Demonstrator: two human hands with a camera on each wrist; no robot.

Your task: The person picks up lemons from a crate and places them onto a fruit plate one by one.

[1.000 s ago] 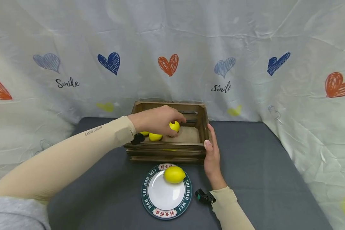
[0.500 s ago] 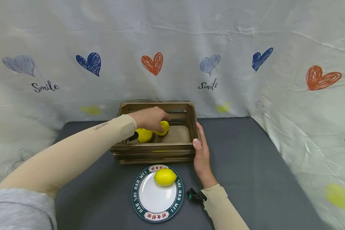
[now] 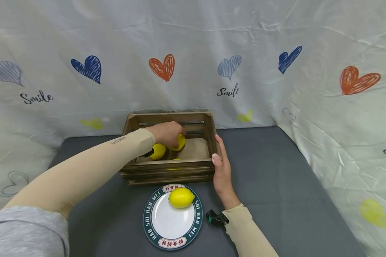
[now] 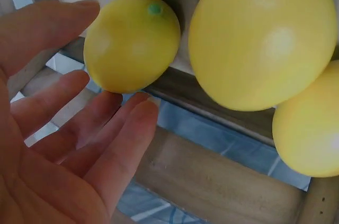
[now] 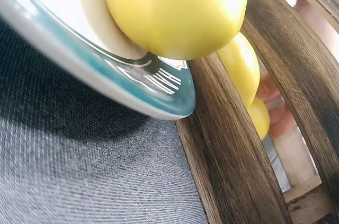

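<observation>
Inside a brown wooden crate (image 3: pixel 193 151), my left hand (image 3: pixel 169 134) has its thumb and fingertips at opposite sides of a yellow lemon (image 3: pixel 181 142). In the left wrist view this lemon (image 4: pixel 132 44) shows a small green tip, with the thumb at its upper left and the fingers along its lower edge. Two more lemons lie beside it, the nearer one (image 4: pixel 265 38) large in that view. My right hand (image 3: pixel 223 173) rests against the crate's right side, fingers straight up along it and thumb at the front corner. It holds nothing loose.
A round plate with a green lettered rim (image 3: pixel 148 217) stands just in front of the crate, bearing one lemon (image 3: pixel 181 197). Dark grey cloth (image 3: pixel 263 185) covers the table. A white curtain with printed hearts (image 3: pixel 193 35) hangs close behind the crate.
The head view has turned right, so everything appears farther left. My left hand's fingers, earlier stretched past the lemon, have drawn in around it. The right hand stays at the crate's side.
</observation>
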